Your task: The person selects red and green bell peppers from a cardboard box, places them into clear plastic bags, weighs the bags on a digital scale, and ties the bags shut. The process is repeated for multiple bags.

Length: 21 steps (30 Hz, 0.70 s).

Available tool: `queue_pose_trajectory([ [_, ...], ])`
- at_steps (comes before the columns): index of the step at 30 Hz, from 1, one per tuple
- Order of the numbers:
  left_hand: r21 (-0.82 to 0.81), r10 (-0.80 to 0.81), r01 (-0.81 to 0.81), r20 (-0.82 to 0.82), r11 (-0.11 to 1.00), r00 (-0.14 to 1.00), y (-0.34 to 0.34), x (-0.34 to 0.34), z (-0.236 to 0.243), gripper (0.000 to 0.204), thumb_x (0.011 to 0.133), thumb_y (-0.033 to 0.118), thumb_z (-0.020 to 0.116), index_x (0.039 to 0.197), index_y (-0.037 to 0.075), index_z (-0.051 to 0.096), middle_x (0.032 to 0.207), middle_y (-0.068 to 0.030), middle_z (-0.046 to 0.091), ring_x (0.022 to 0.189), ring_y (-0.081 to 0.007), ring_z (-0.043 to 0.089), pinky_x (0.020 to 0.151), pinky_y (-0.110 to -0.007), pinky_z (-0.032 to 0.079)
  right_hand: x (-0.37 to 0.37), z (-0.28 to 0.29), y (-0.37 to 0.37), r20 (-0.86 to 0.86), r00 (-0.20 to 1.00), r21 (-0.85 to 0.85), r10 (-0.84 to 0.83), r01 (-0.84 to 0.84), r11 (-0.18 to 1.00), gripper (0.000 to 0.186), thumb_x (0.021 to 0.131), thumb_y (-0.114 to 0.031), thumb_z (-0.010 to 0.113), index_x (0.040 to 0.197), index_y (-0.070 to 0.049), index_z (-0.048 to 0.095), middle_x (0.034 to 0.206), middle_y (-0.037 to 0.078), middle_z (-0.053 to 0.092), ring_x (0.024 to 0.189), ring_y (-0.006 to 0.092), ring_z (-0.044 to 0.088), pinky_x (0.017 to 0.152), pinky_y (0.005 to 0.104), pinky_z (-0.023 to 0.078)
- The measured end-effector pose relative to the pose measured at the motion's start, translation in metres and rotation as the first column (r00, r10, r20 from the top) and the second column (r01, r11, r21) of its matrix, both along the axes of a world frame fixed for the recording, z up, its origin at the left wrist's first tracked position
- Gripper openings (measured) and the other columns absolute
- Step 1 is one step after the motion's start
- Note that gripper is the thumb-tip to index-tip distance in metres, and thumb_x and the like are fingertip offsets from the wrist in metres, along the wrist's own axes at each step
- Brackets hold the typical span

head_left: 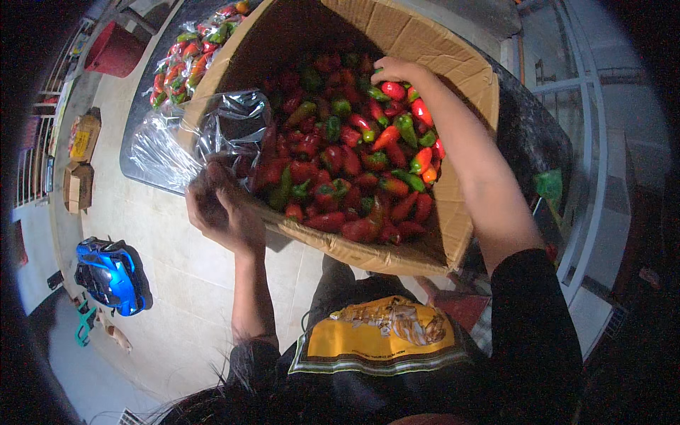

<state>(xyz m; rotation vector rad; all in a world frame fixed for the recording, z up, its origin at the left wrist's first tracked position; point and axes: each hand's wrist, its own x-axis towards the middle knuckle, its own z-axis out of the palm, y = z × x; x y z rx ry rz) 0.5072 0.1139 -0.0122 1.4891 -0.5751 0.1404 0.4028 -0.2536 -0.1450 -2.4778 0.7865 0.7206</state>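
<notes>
A large cardboard box in front of me holds a heap of red and green peppers. My right hand reaches into the far side of the box, its fingers curled down onto the peppers there; whether it grips one I cannot tell. At the box's near left rim my left hand holds the mouth of a clear plastic bag, which drapes over the rim and has some peppers inside.
Filled bags of peppers lie on the dark counter at the back left. A red bucket stands beyond. On the tiled floor to the left are a blue toy car and small cartons. A white railing runs at right.
</notes>
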Motion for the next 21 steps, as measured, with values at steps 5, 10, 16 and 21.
queue_pose_trajectory([
  [5, 0.041, 0.023, -0.025, 0.039, 0.999, 0.999, 0.001, 0.002, -0.002, 0.016, 0.089, 0.009, 0.053, 0.079, -0.004, 0.055, 0.073, -0.0096, 0.06, 0.066, -0.0114, 0.054, 0.059, -0.024, 0.045, -0.007, 0.0, 0.014, 0.045, 0.992, 0.031, 0.117, -0.118, 0.992, 0.048, 0.074, -0.043, 0.054, 0.101, -0.004, 0.059, 0.106, 0.019, 0.058, 0.099, 0.0347, 0.054, 0.084, 0.0414, 0.042],
  [10, 0.093, 0.023, -0.031, 0.09, 0.995, 0.996, 0.006, 0.006, -0.003, 0.019, 0.088, 0.011, 0.055, 0.076, -0.003, 0.055, 0.071, -0.0085, 0.059, 0.064, -0.0115, 0.052, 0.058, -0.025, 0.043, -0.025, 0.029, 0.046, 0.155, 0.986, 0.153, 0.062, -0.086, 0.984, 0.046, 0.07, -0.025, 0.06, 0.112, -0.006, 0.055, 0.107, 0.018, 0.059, 0.1, 0.0292, 0.056, 0.084, 0.0375, 0.043],
  [16, 0.136, 0.012, -0.022, 0.076, 0.99, 0.997, 0.01, 0.007, -0.006, 0.023, 0.088, 0.018, 0.054, 0.081, -0.004, 0.055, 0.077, -0.0101, 0.06, 0.069, -0.0145, 0.053, 0.063, -0.027, 0.043, -0.056, 0.069, 0.109, 0.156, 0.965, -0.012, 0.21, -0.211, 0.977, 0.057, 0.066, -0.013, 0.06, 0.121, -0.007, 0.047, 0.107, 0.018, 0.055, 0.1, 0.0339, 0.053, 0.083, 0.0425, 0.045],
  [21, 0.217, -0.05, 0.038, 0.049, 0.975, 0.998, 0.016, 0.008, -0.007, 0.037, 0.09, 0.032, 0.051, 0.093, -0.005, 0.055, 0.091, -0.0135, 0.062, 0.082, -0.0204, 0.059, 0.075, -0.033, 0.049, -0.08, 0.095, 0.167, 0.165, 0.965, -0.119, 0.204, -0.185, 0.975, 0.072, 0.064, -0.007, 0.061, 0.129, 0.002, 0.032, 0.103, 0.023, 0.049, 0.1, 0.0379, 0.05, 0.085, 0.0426, 0.044],
])
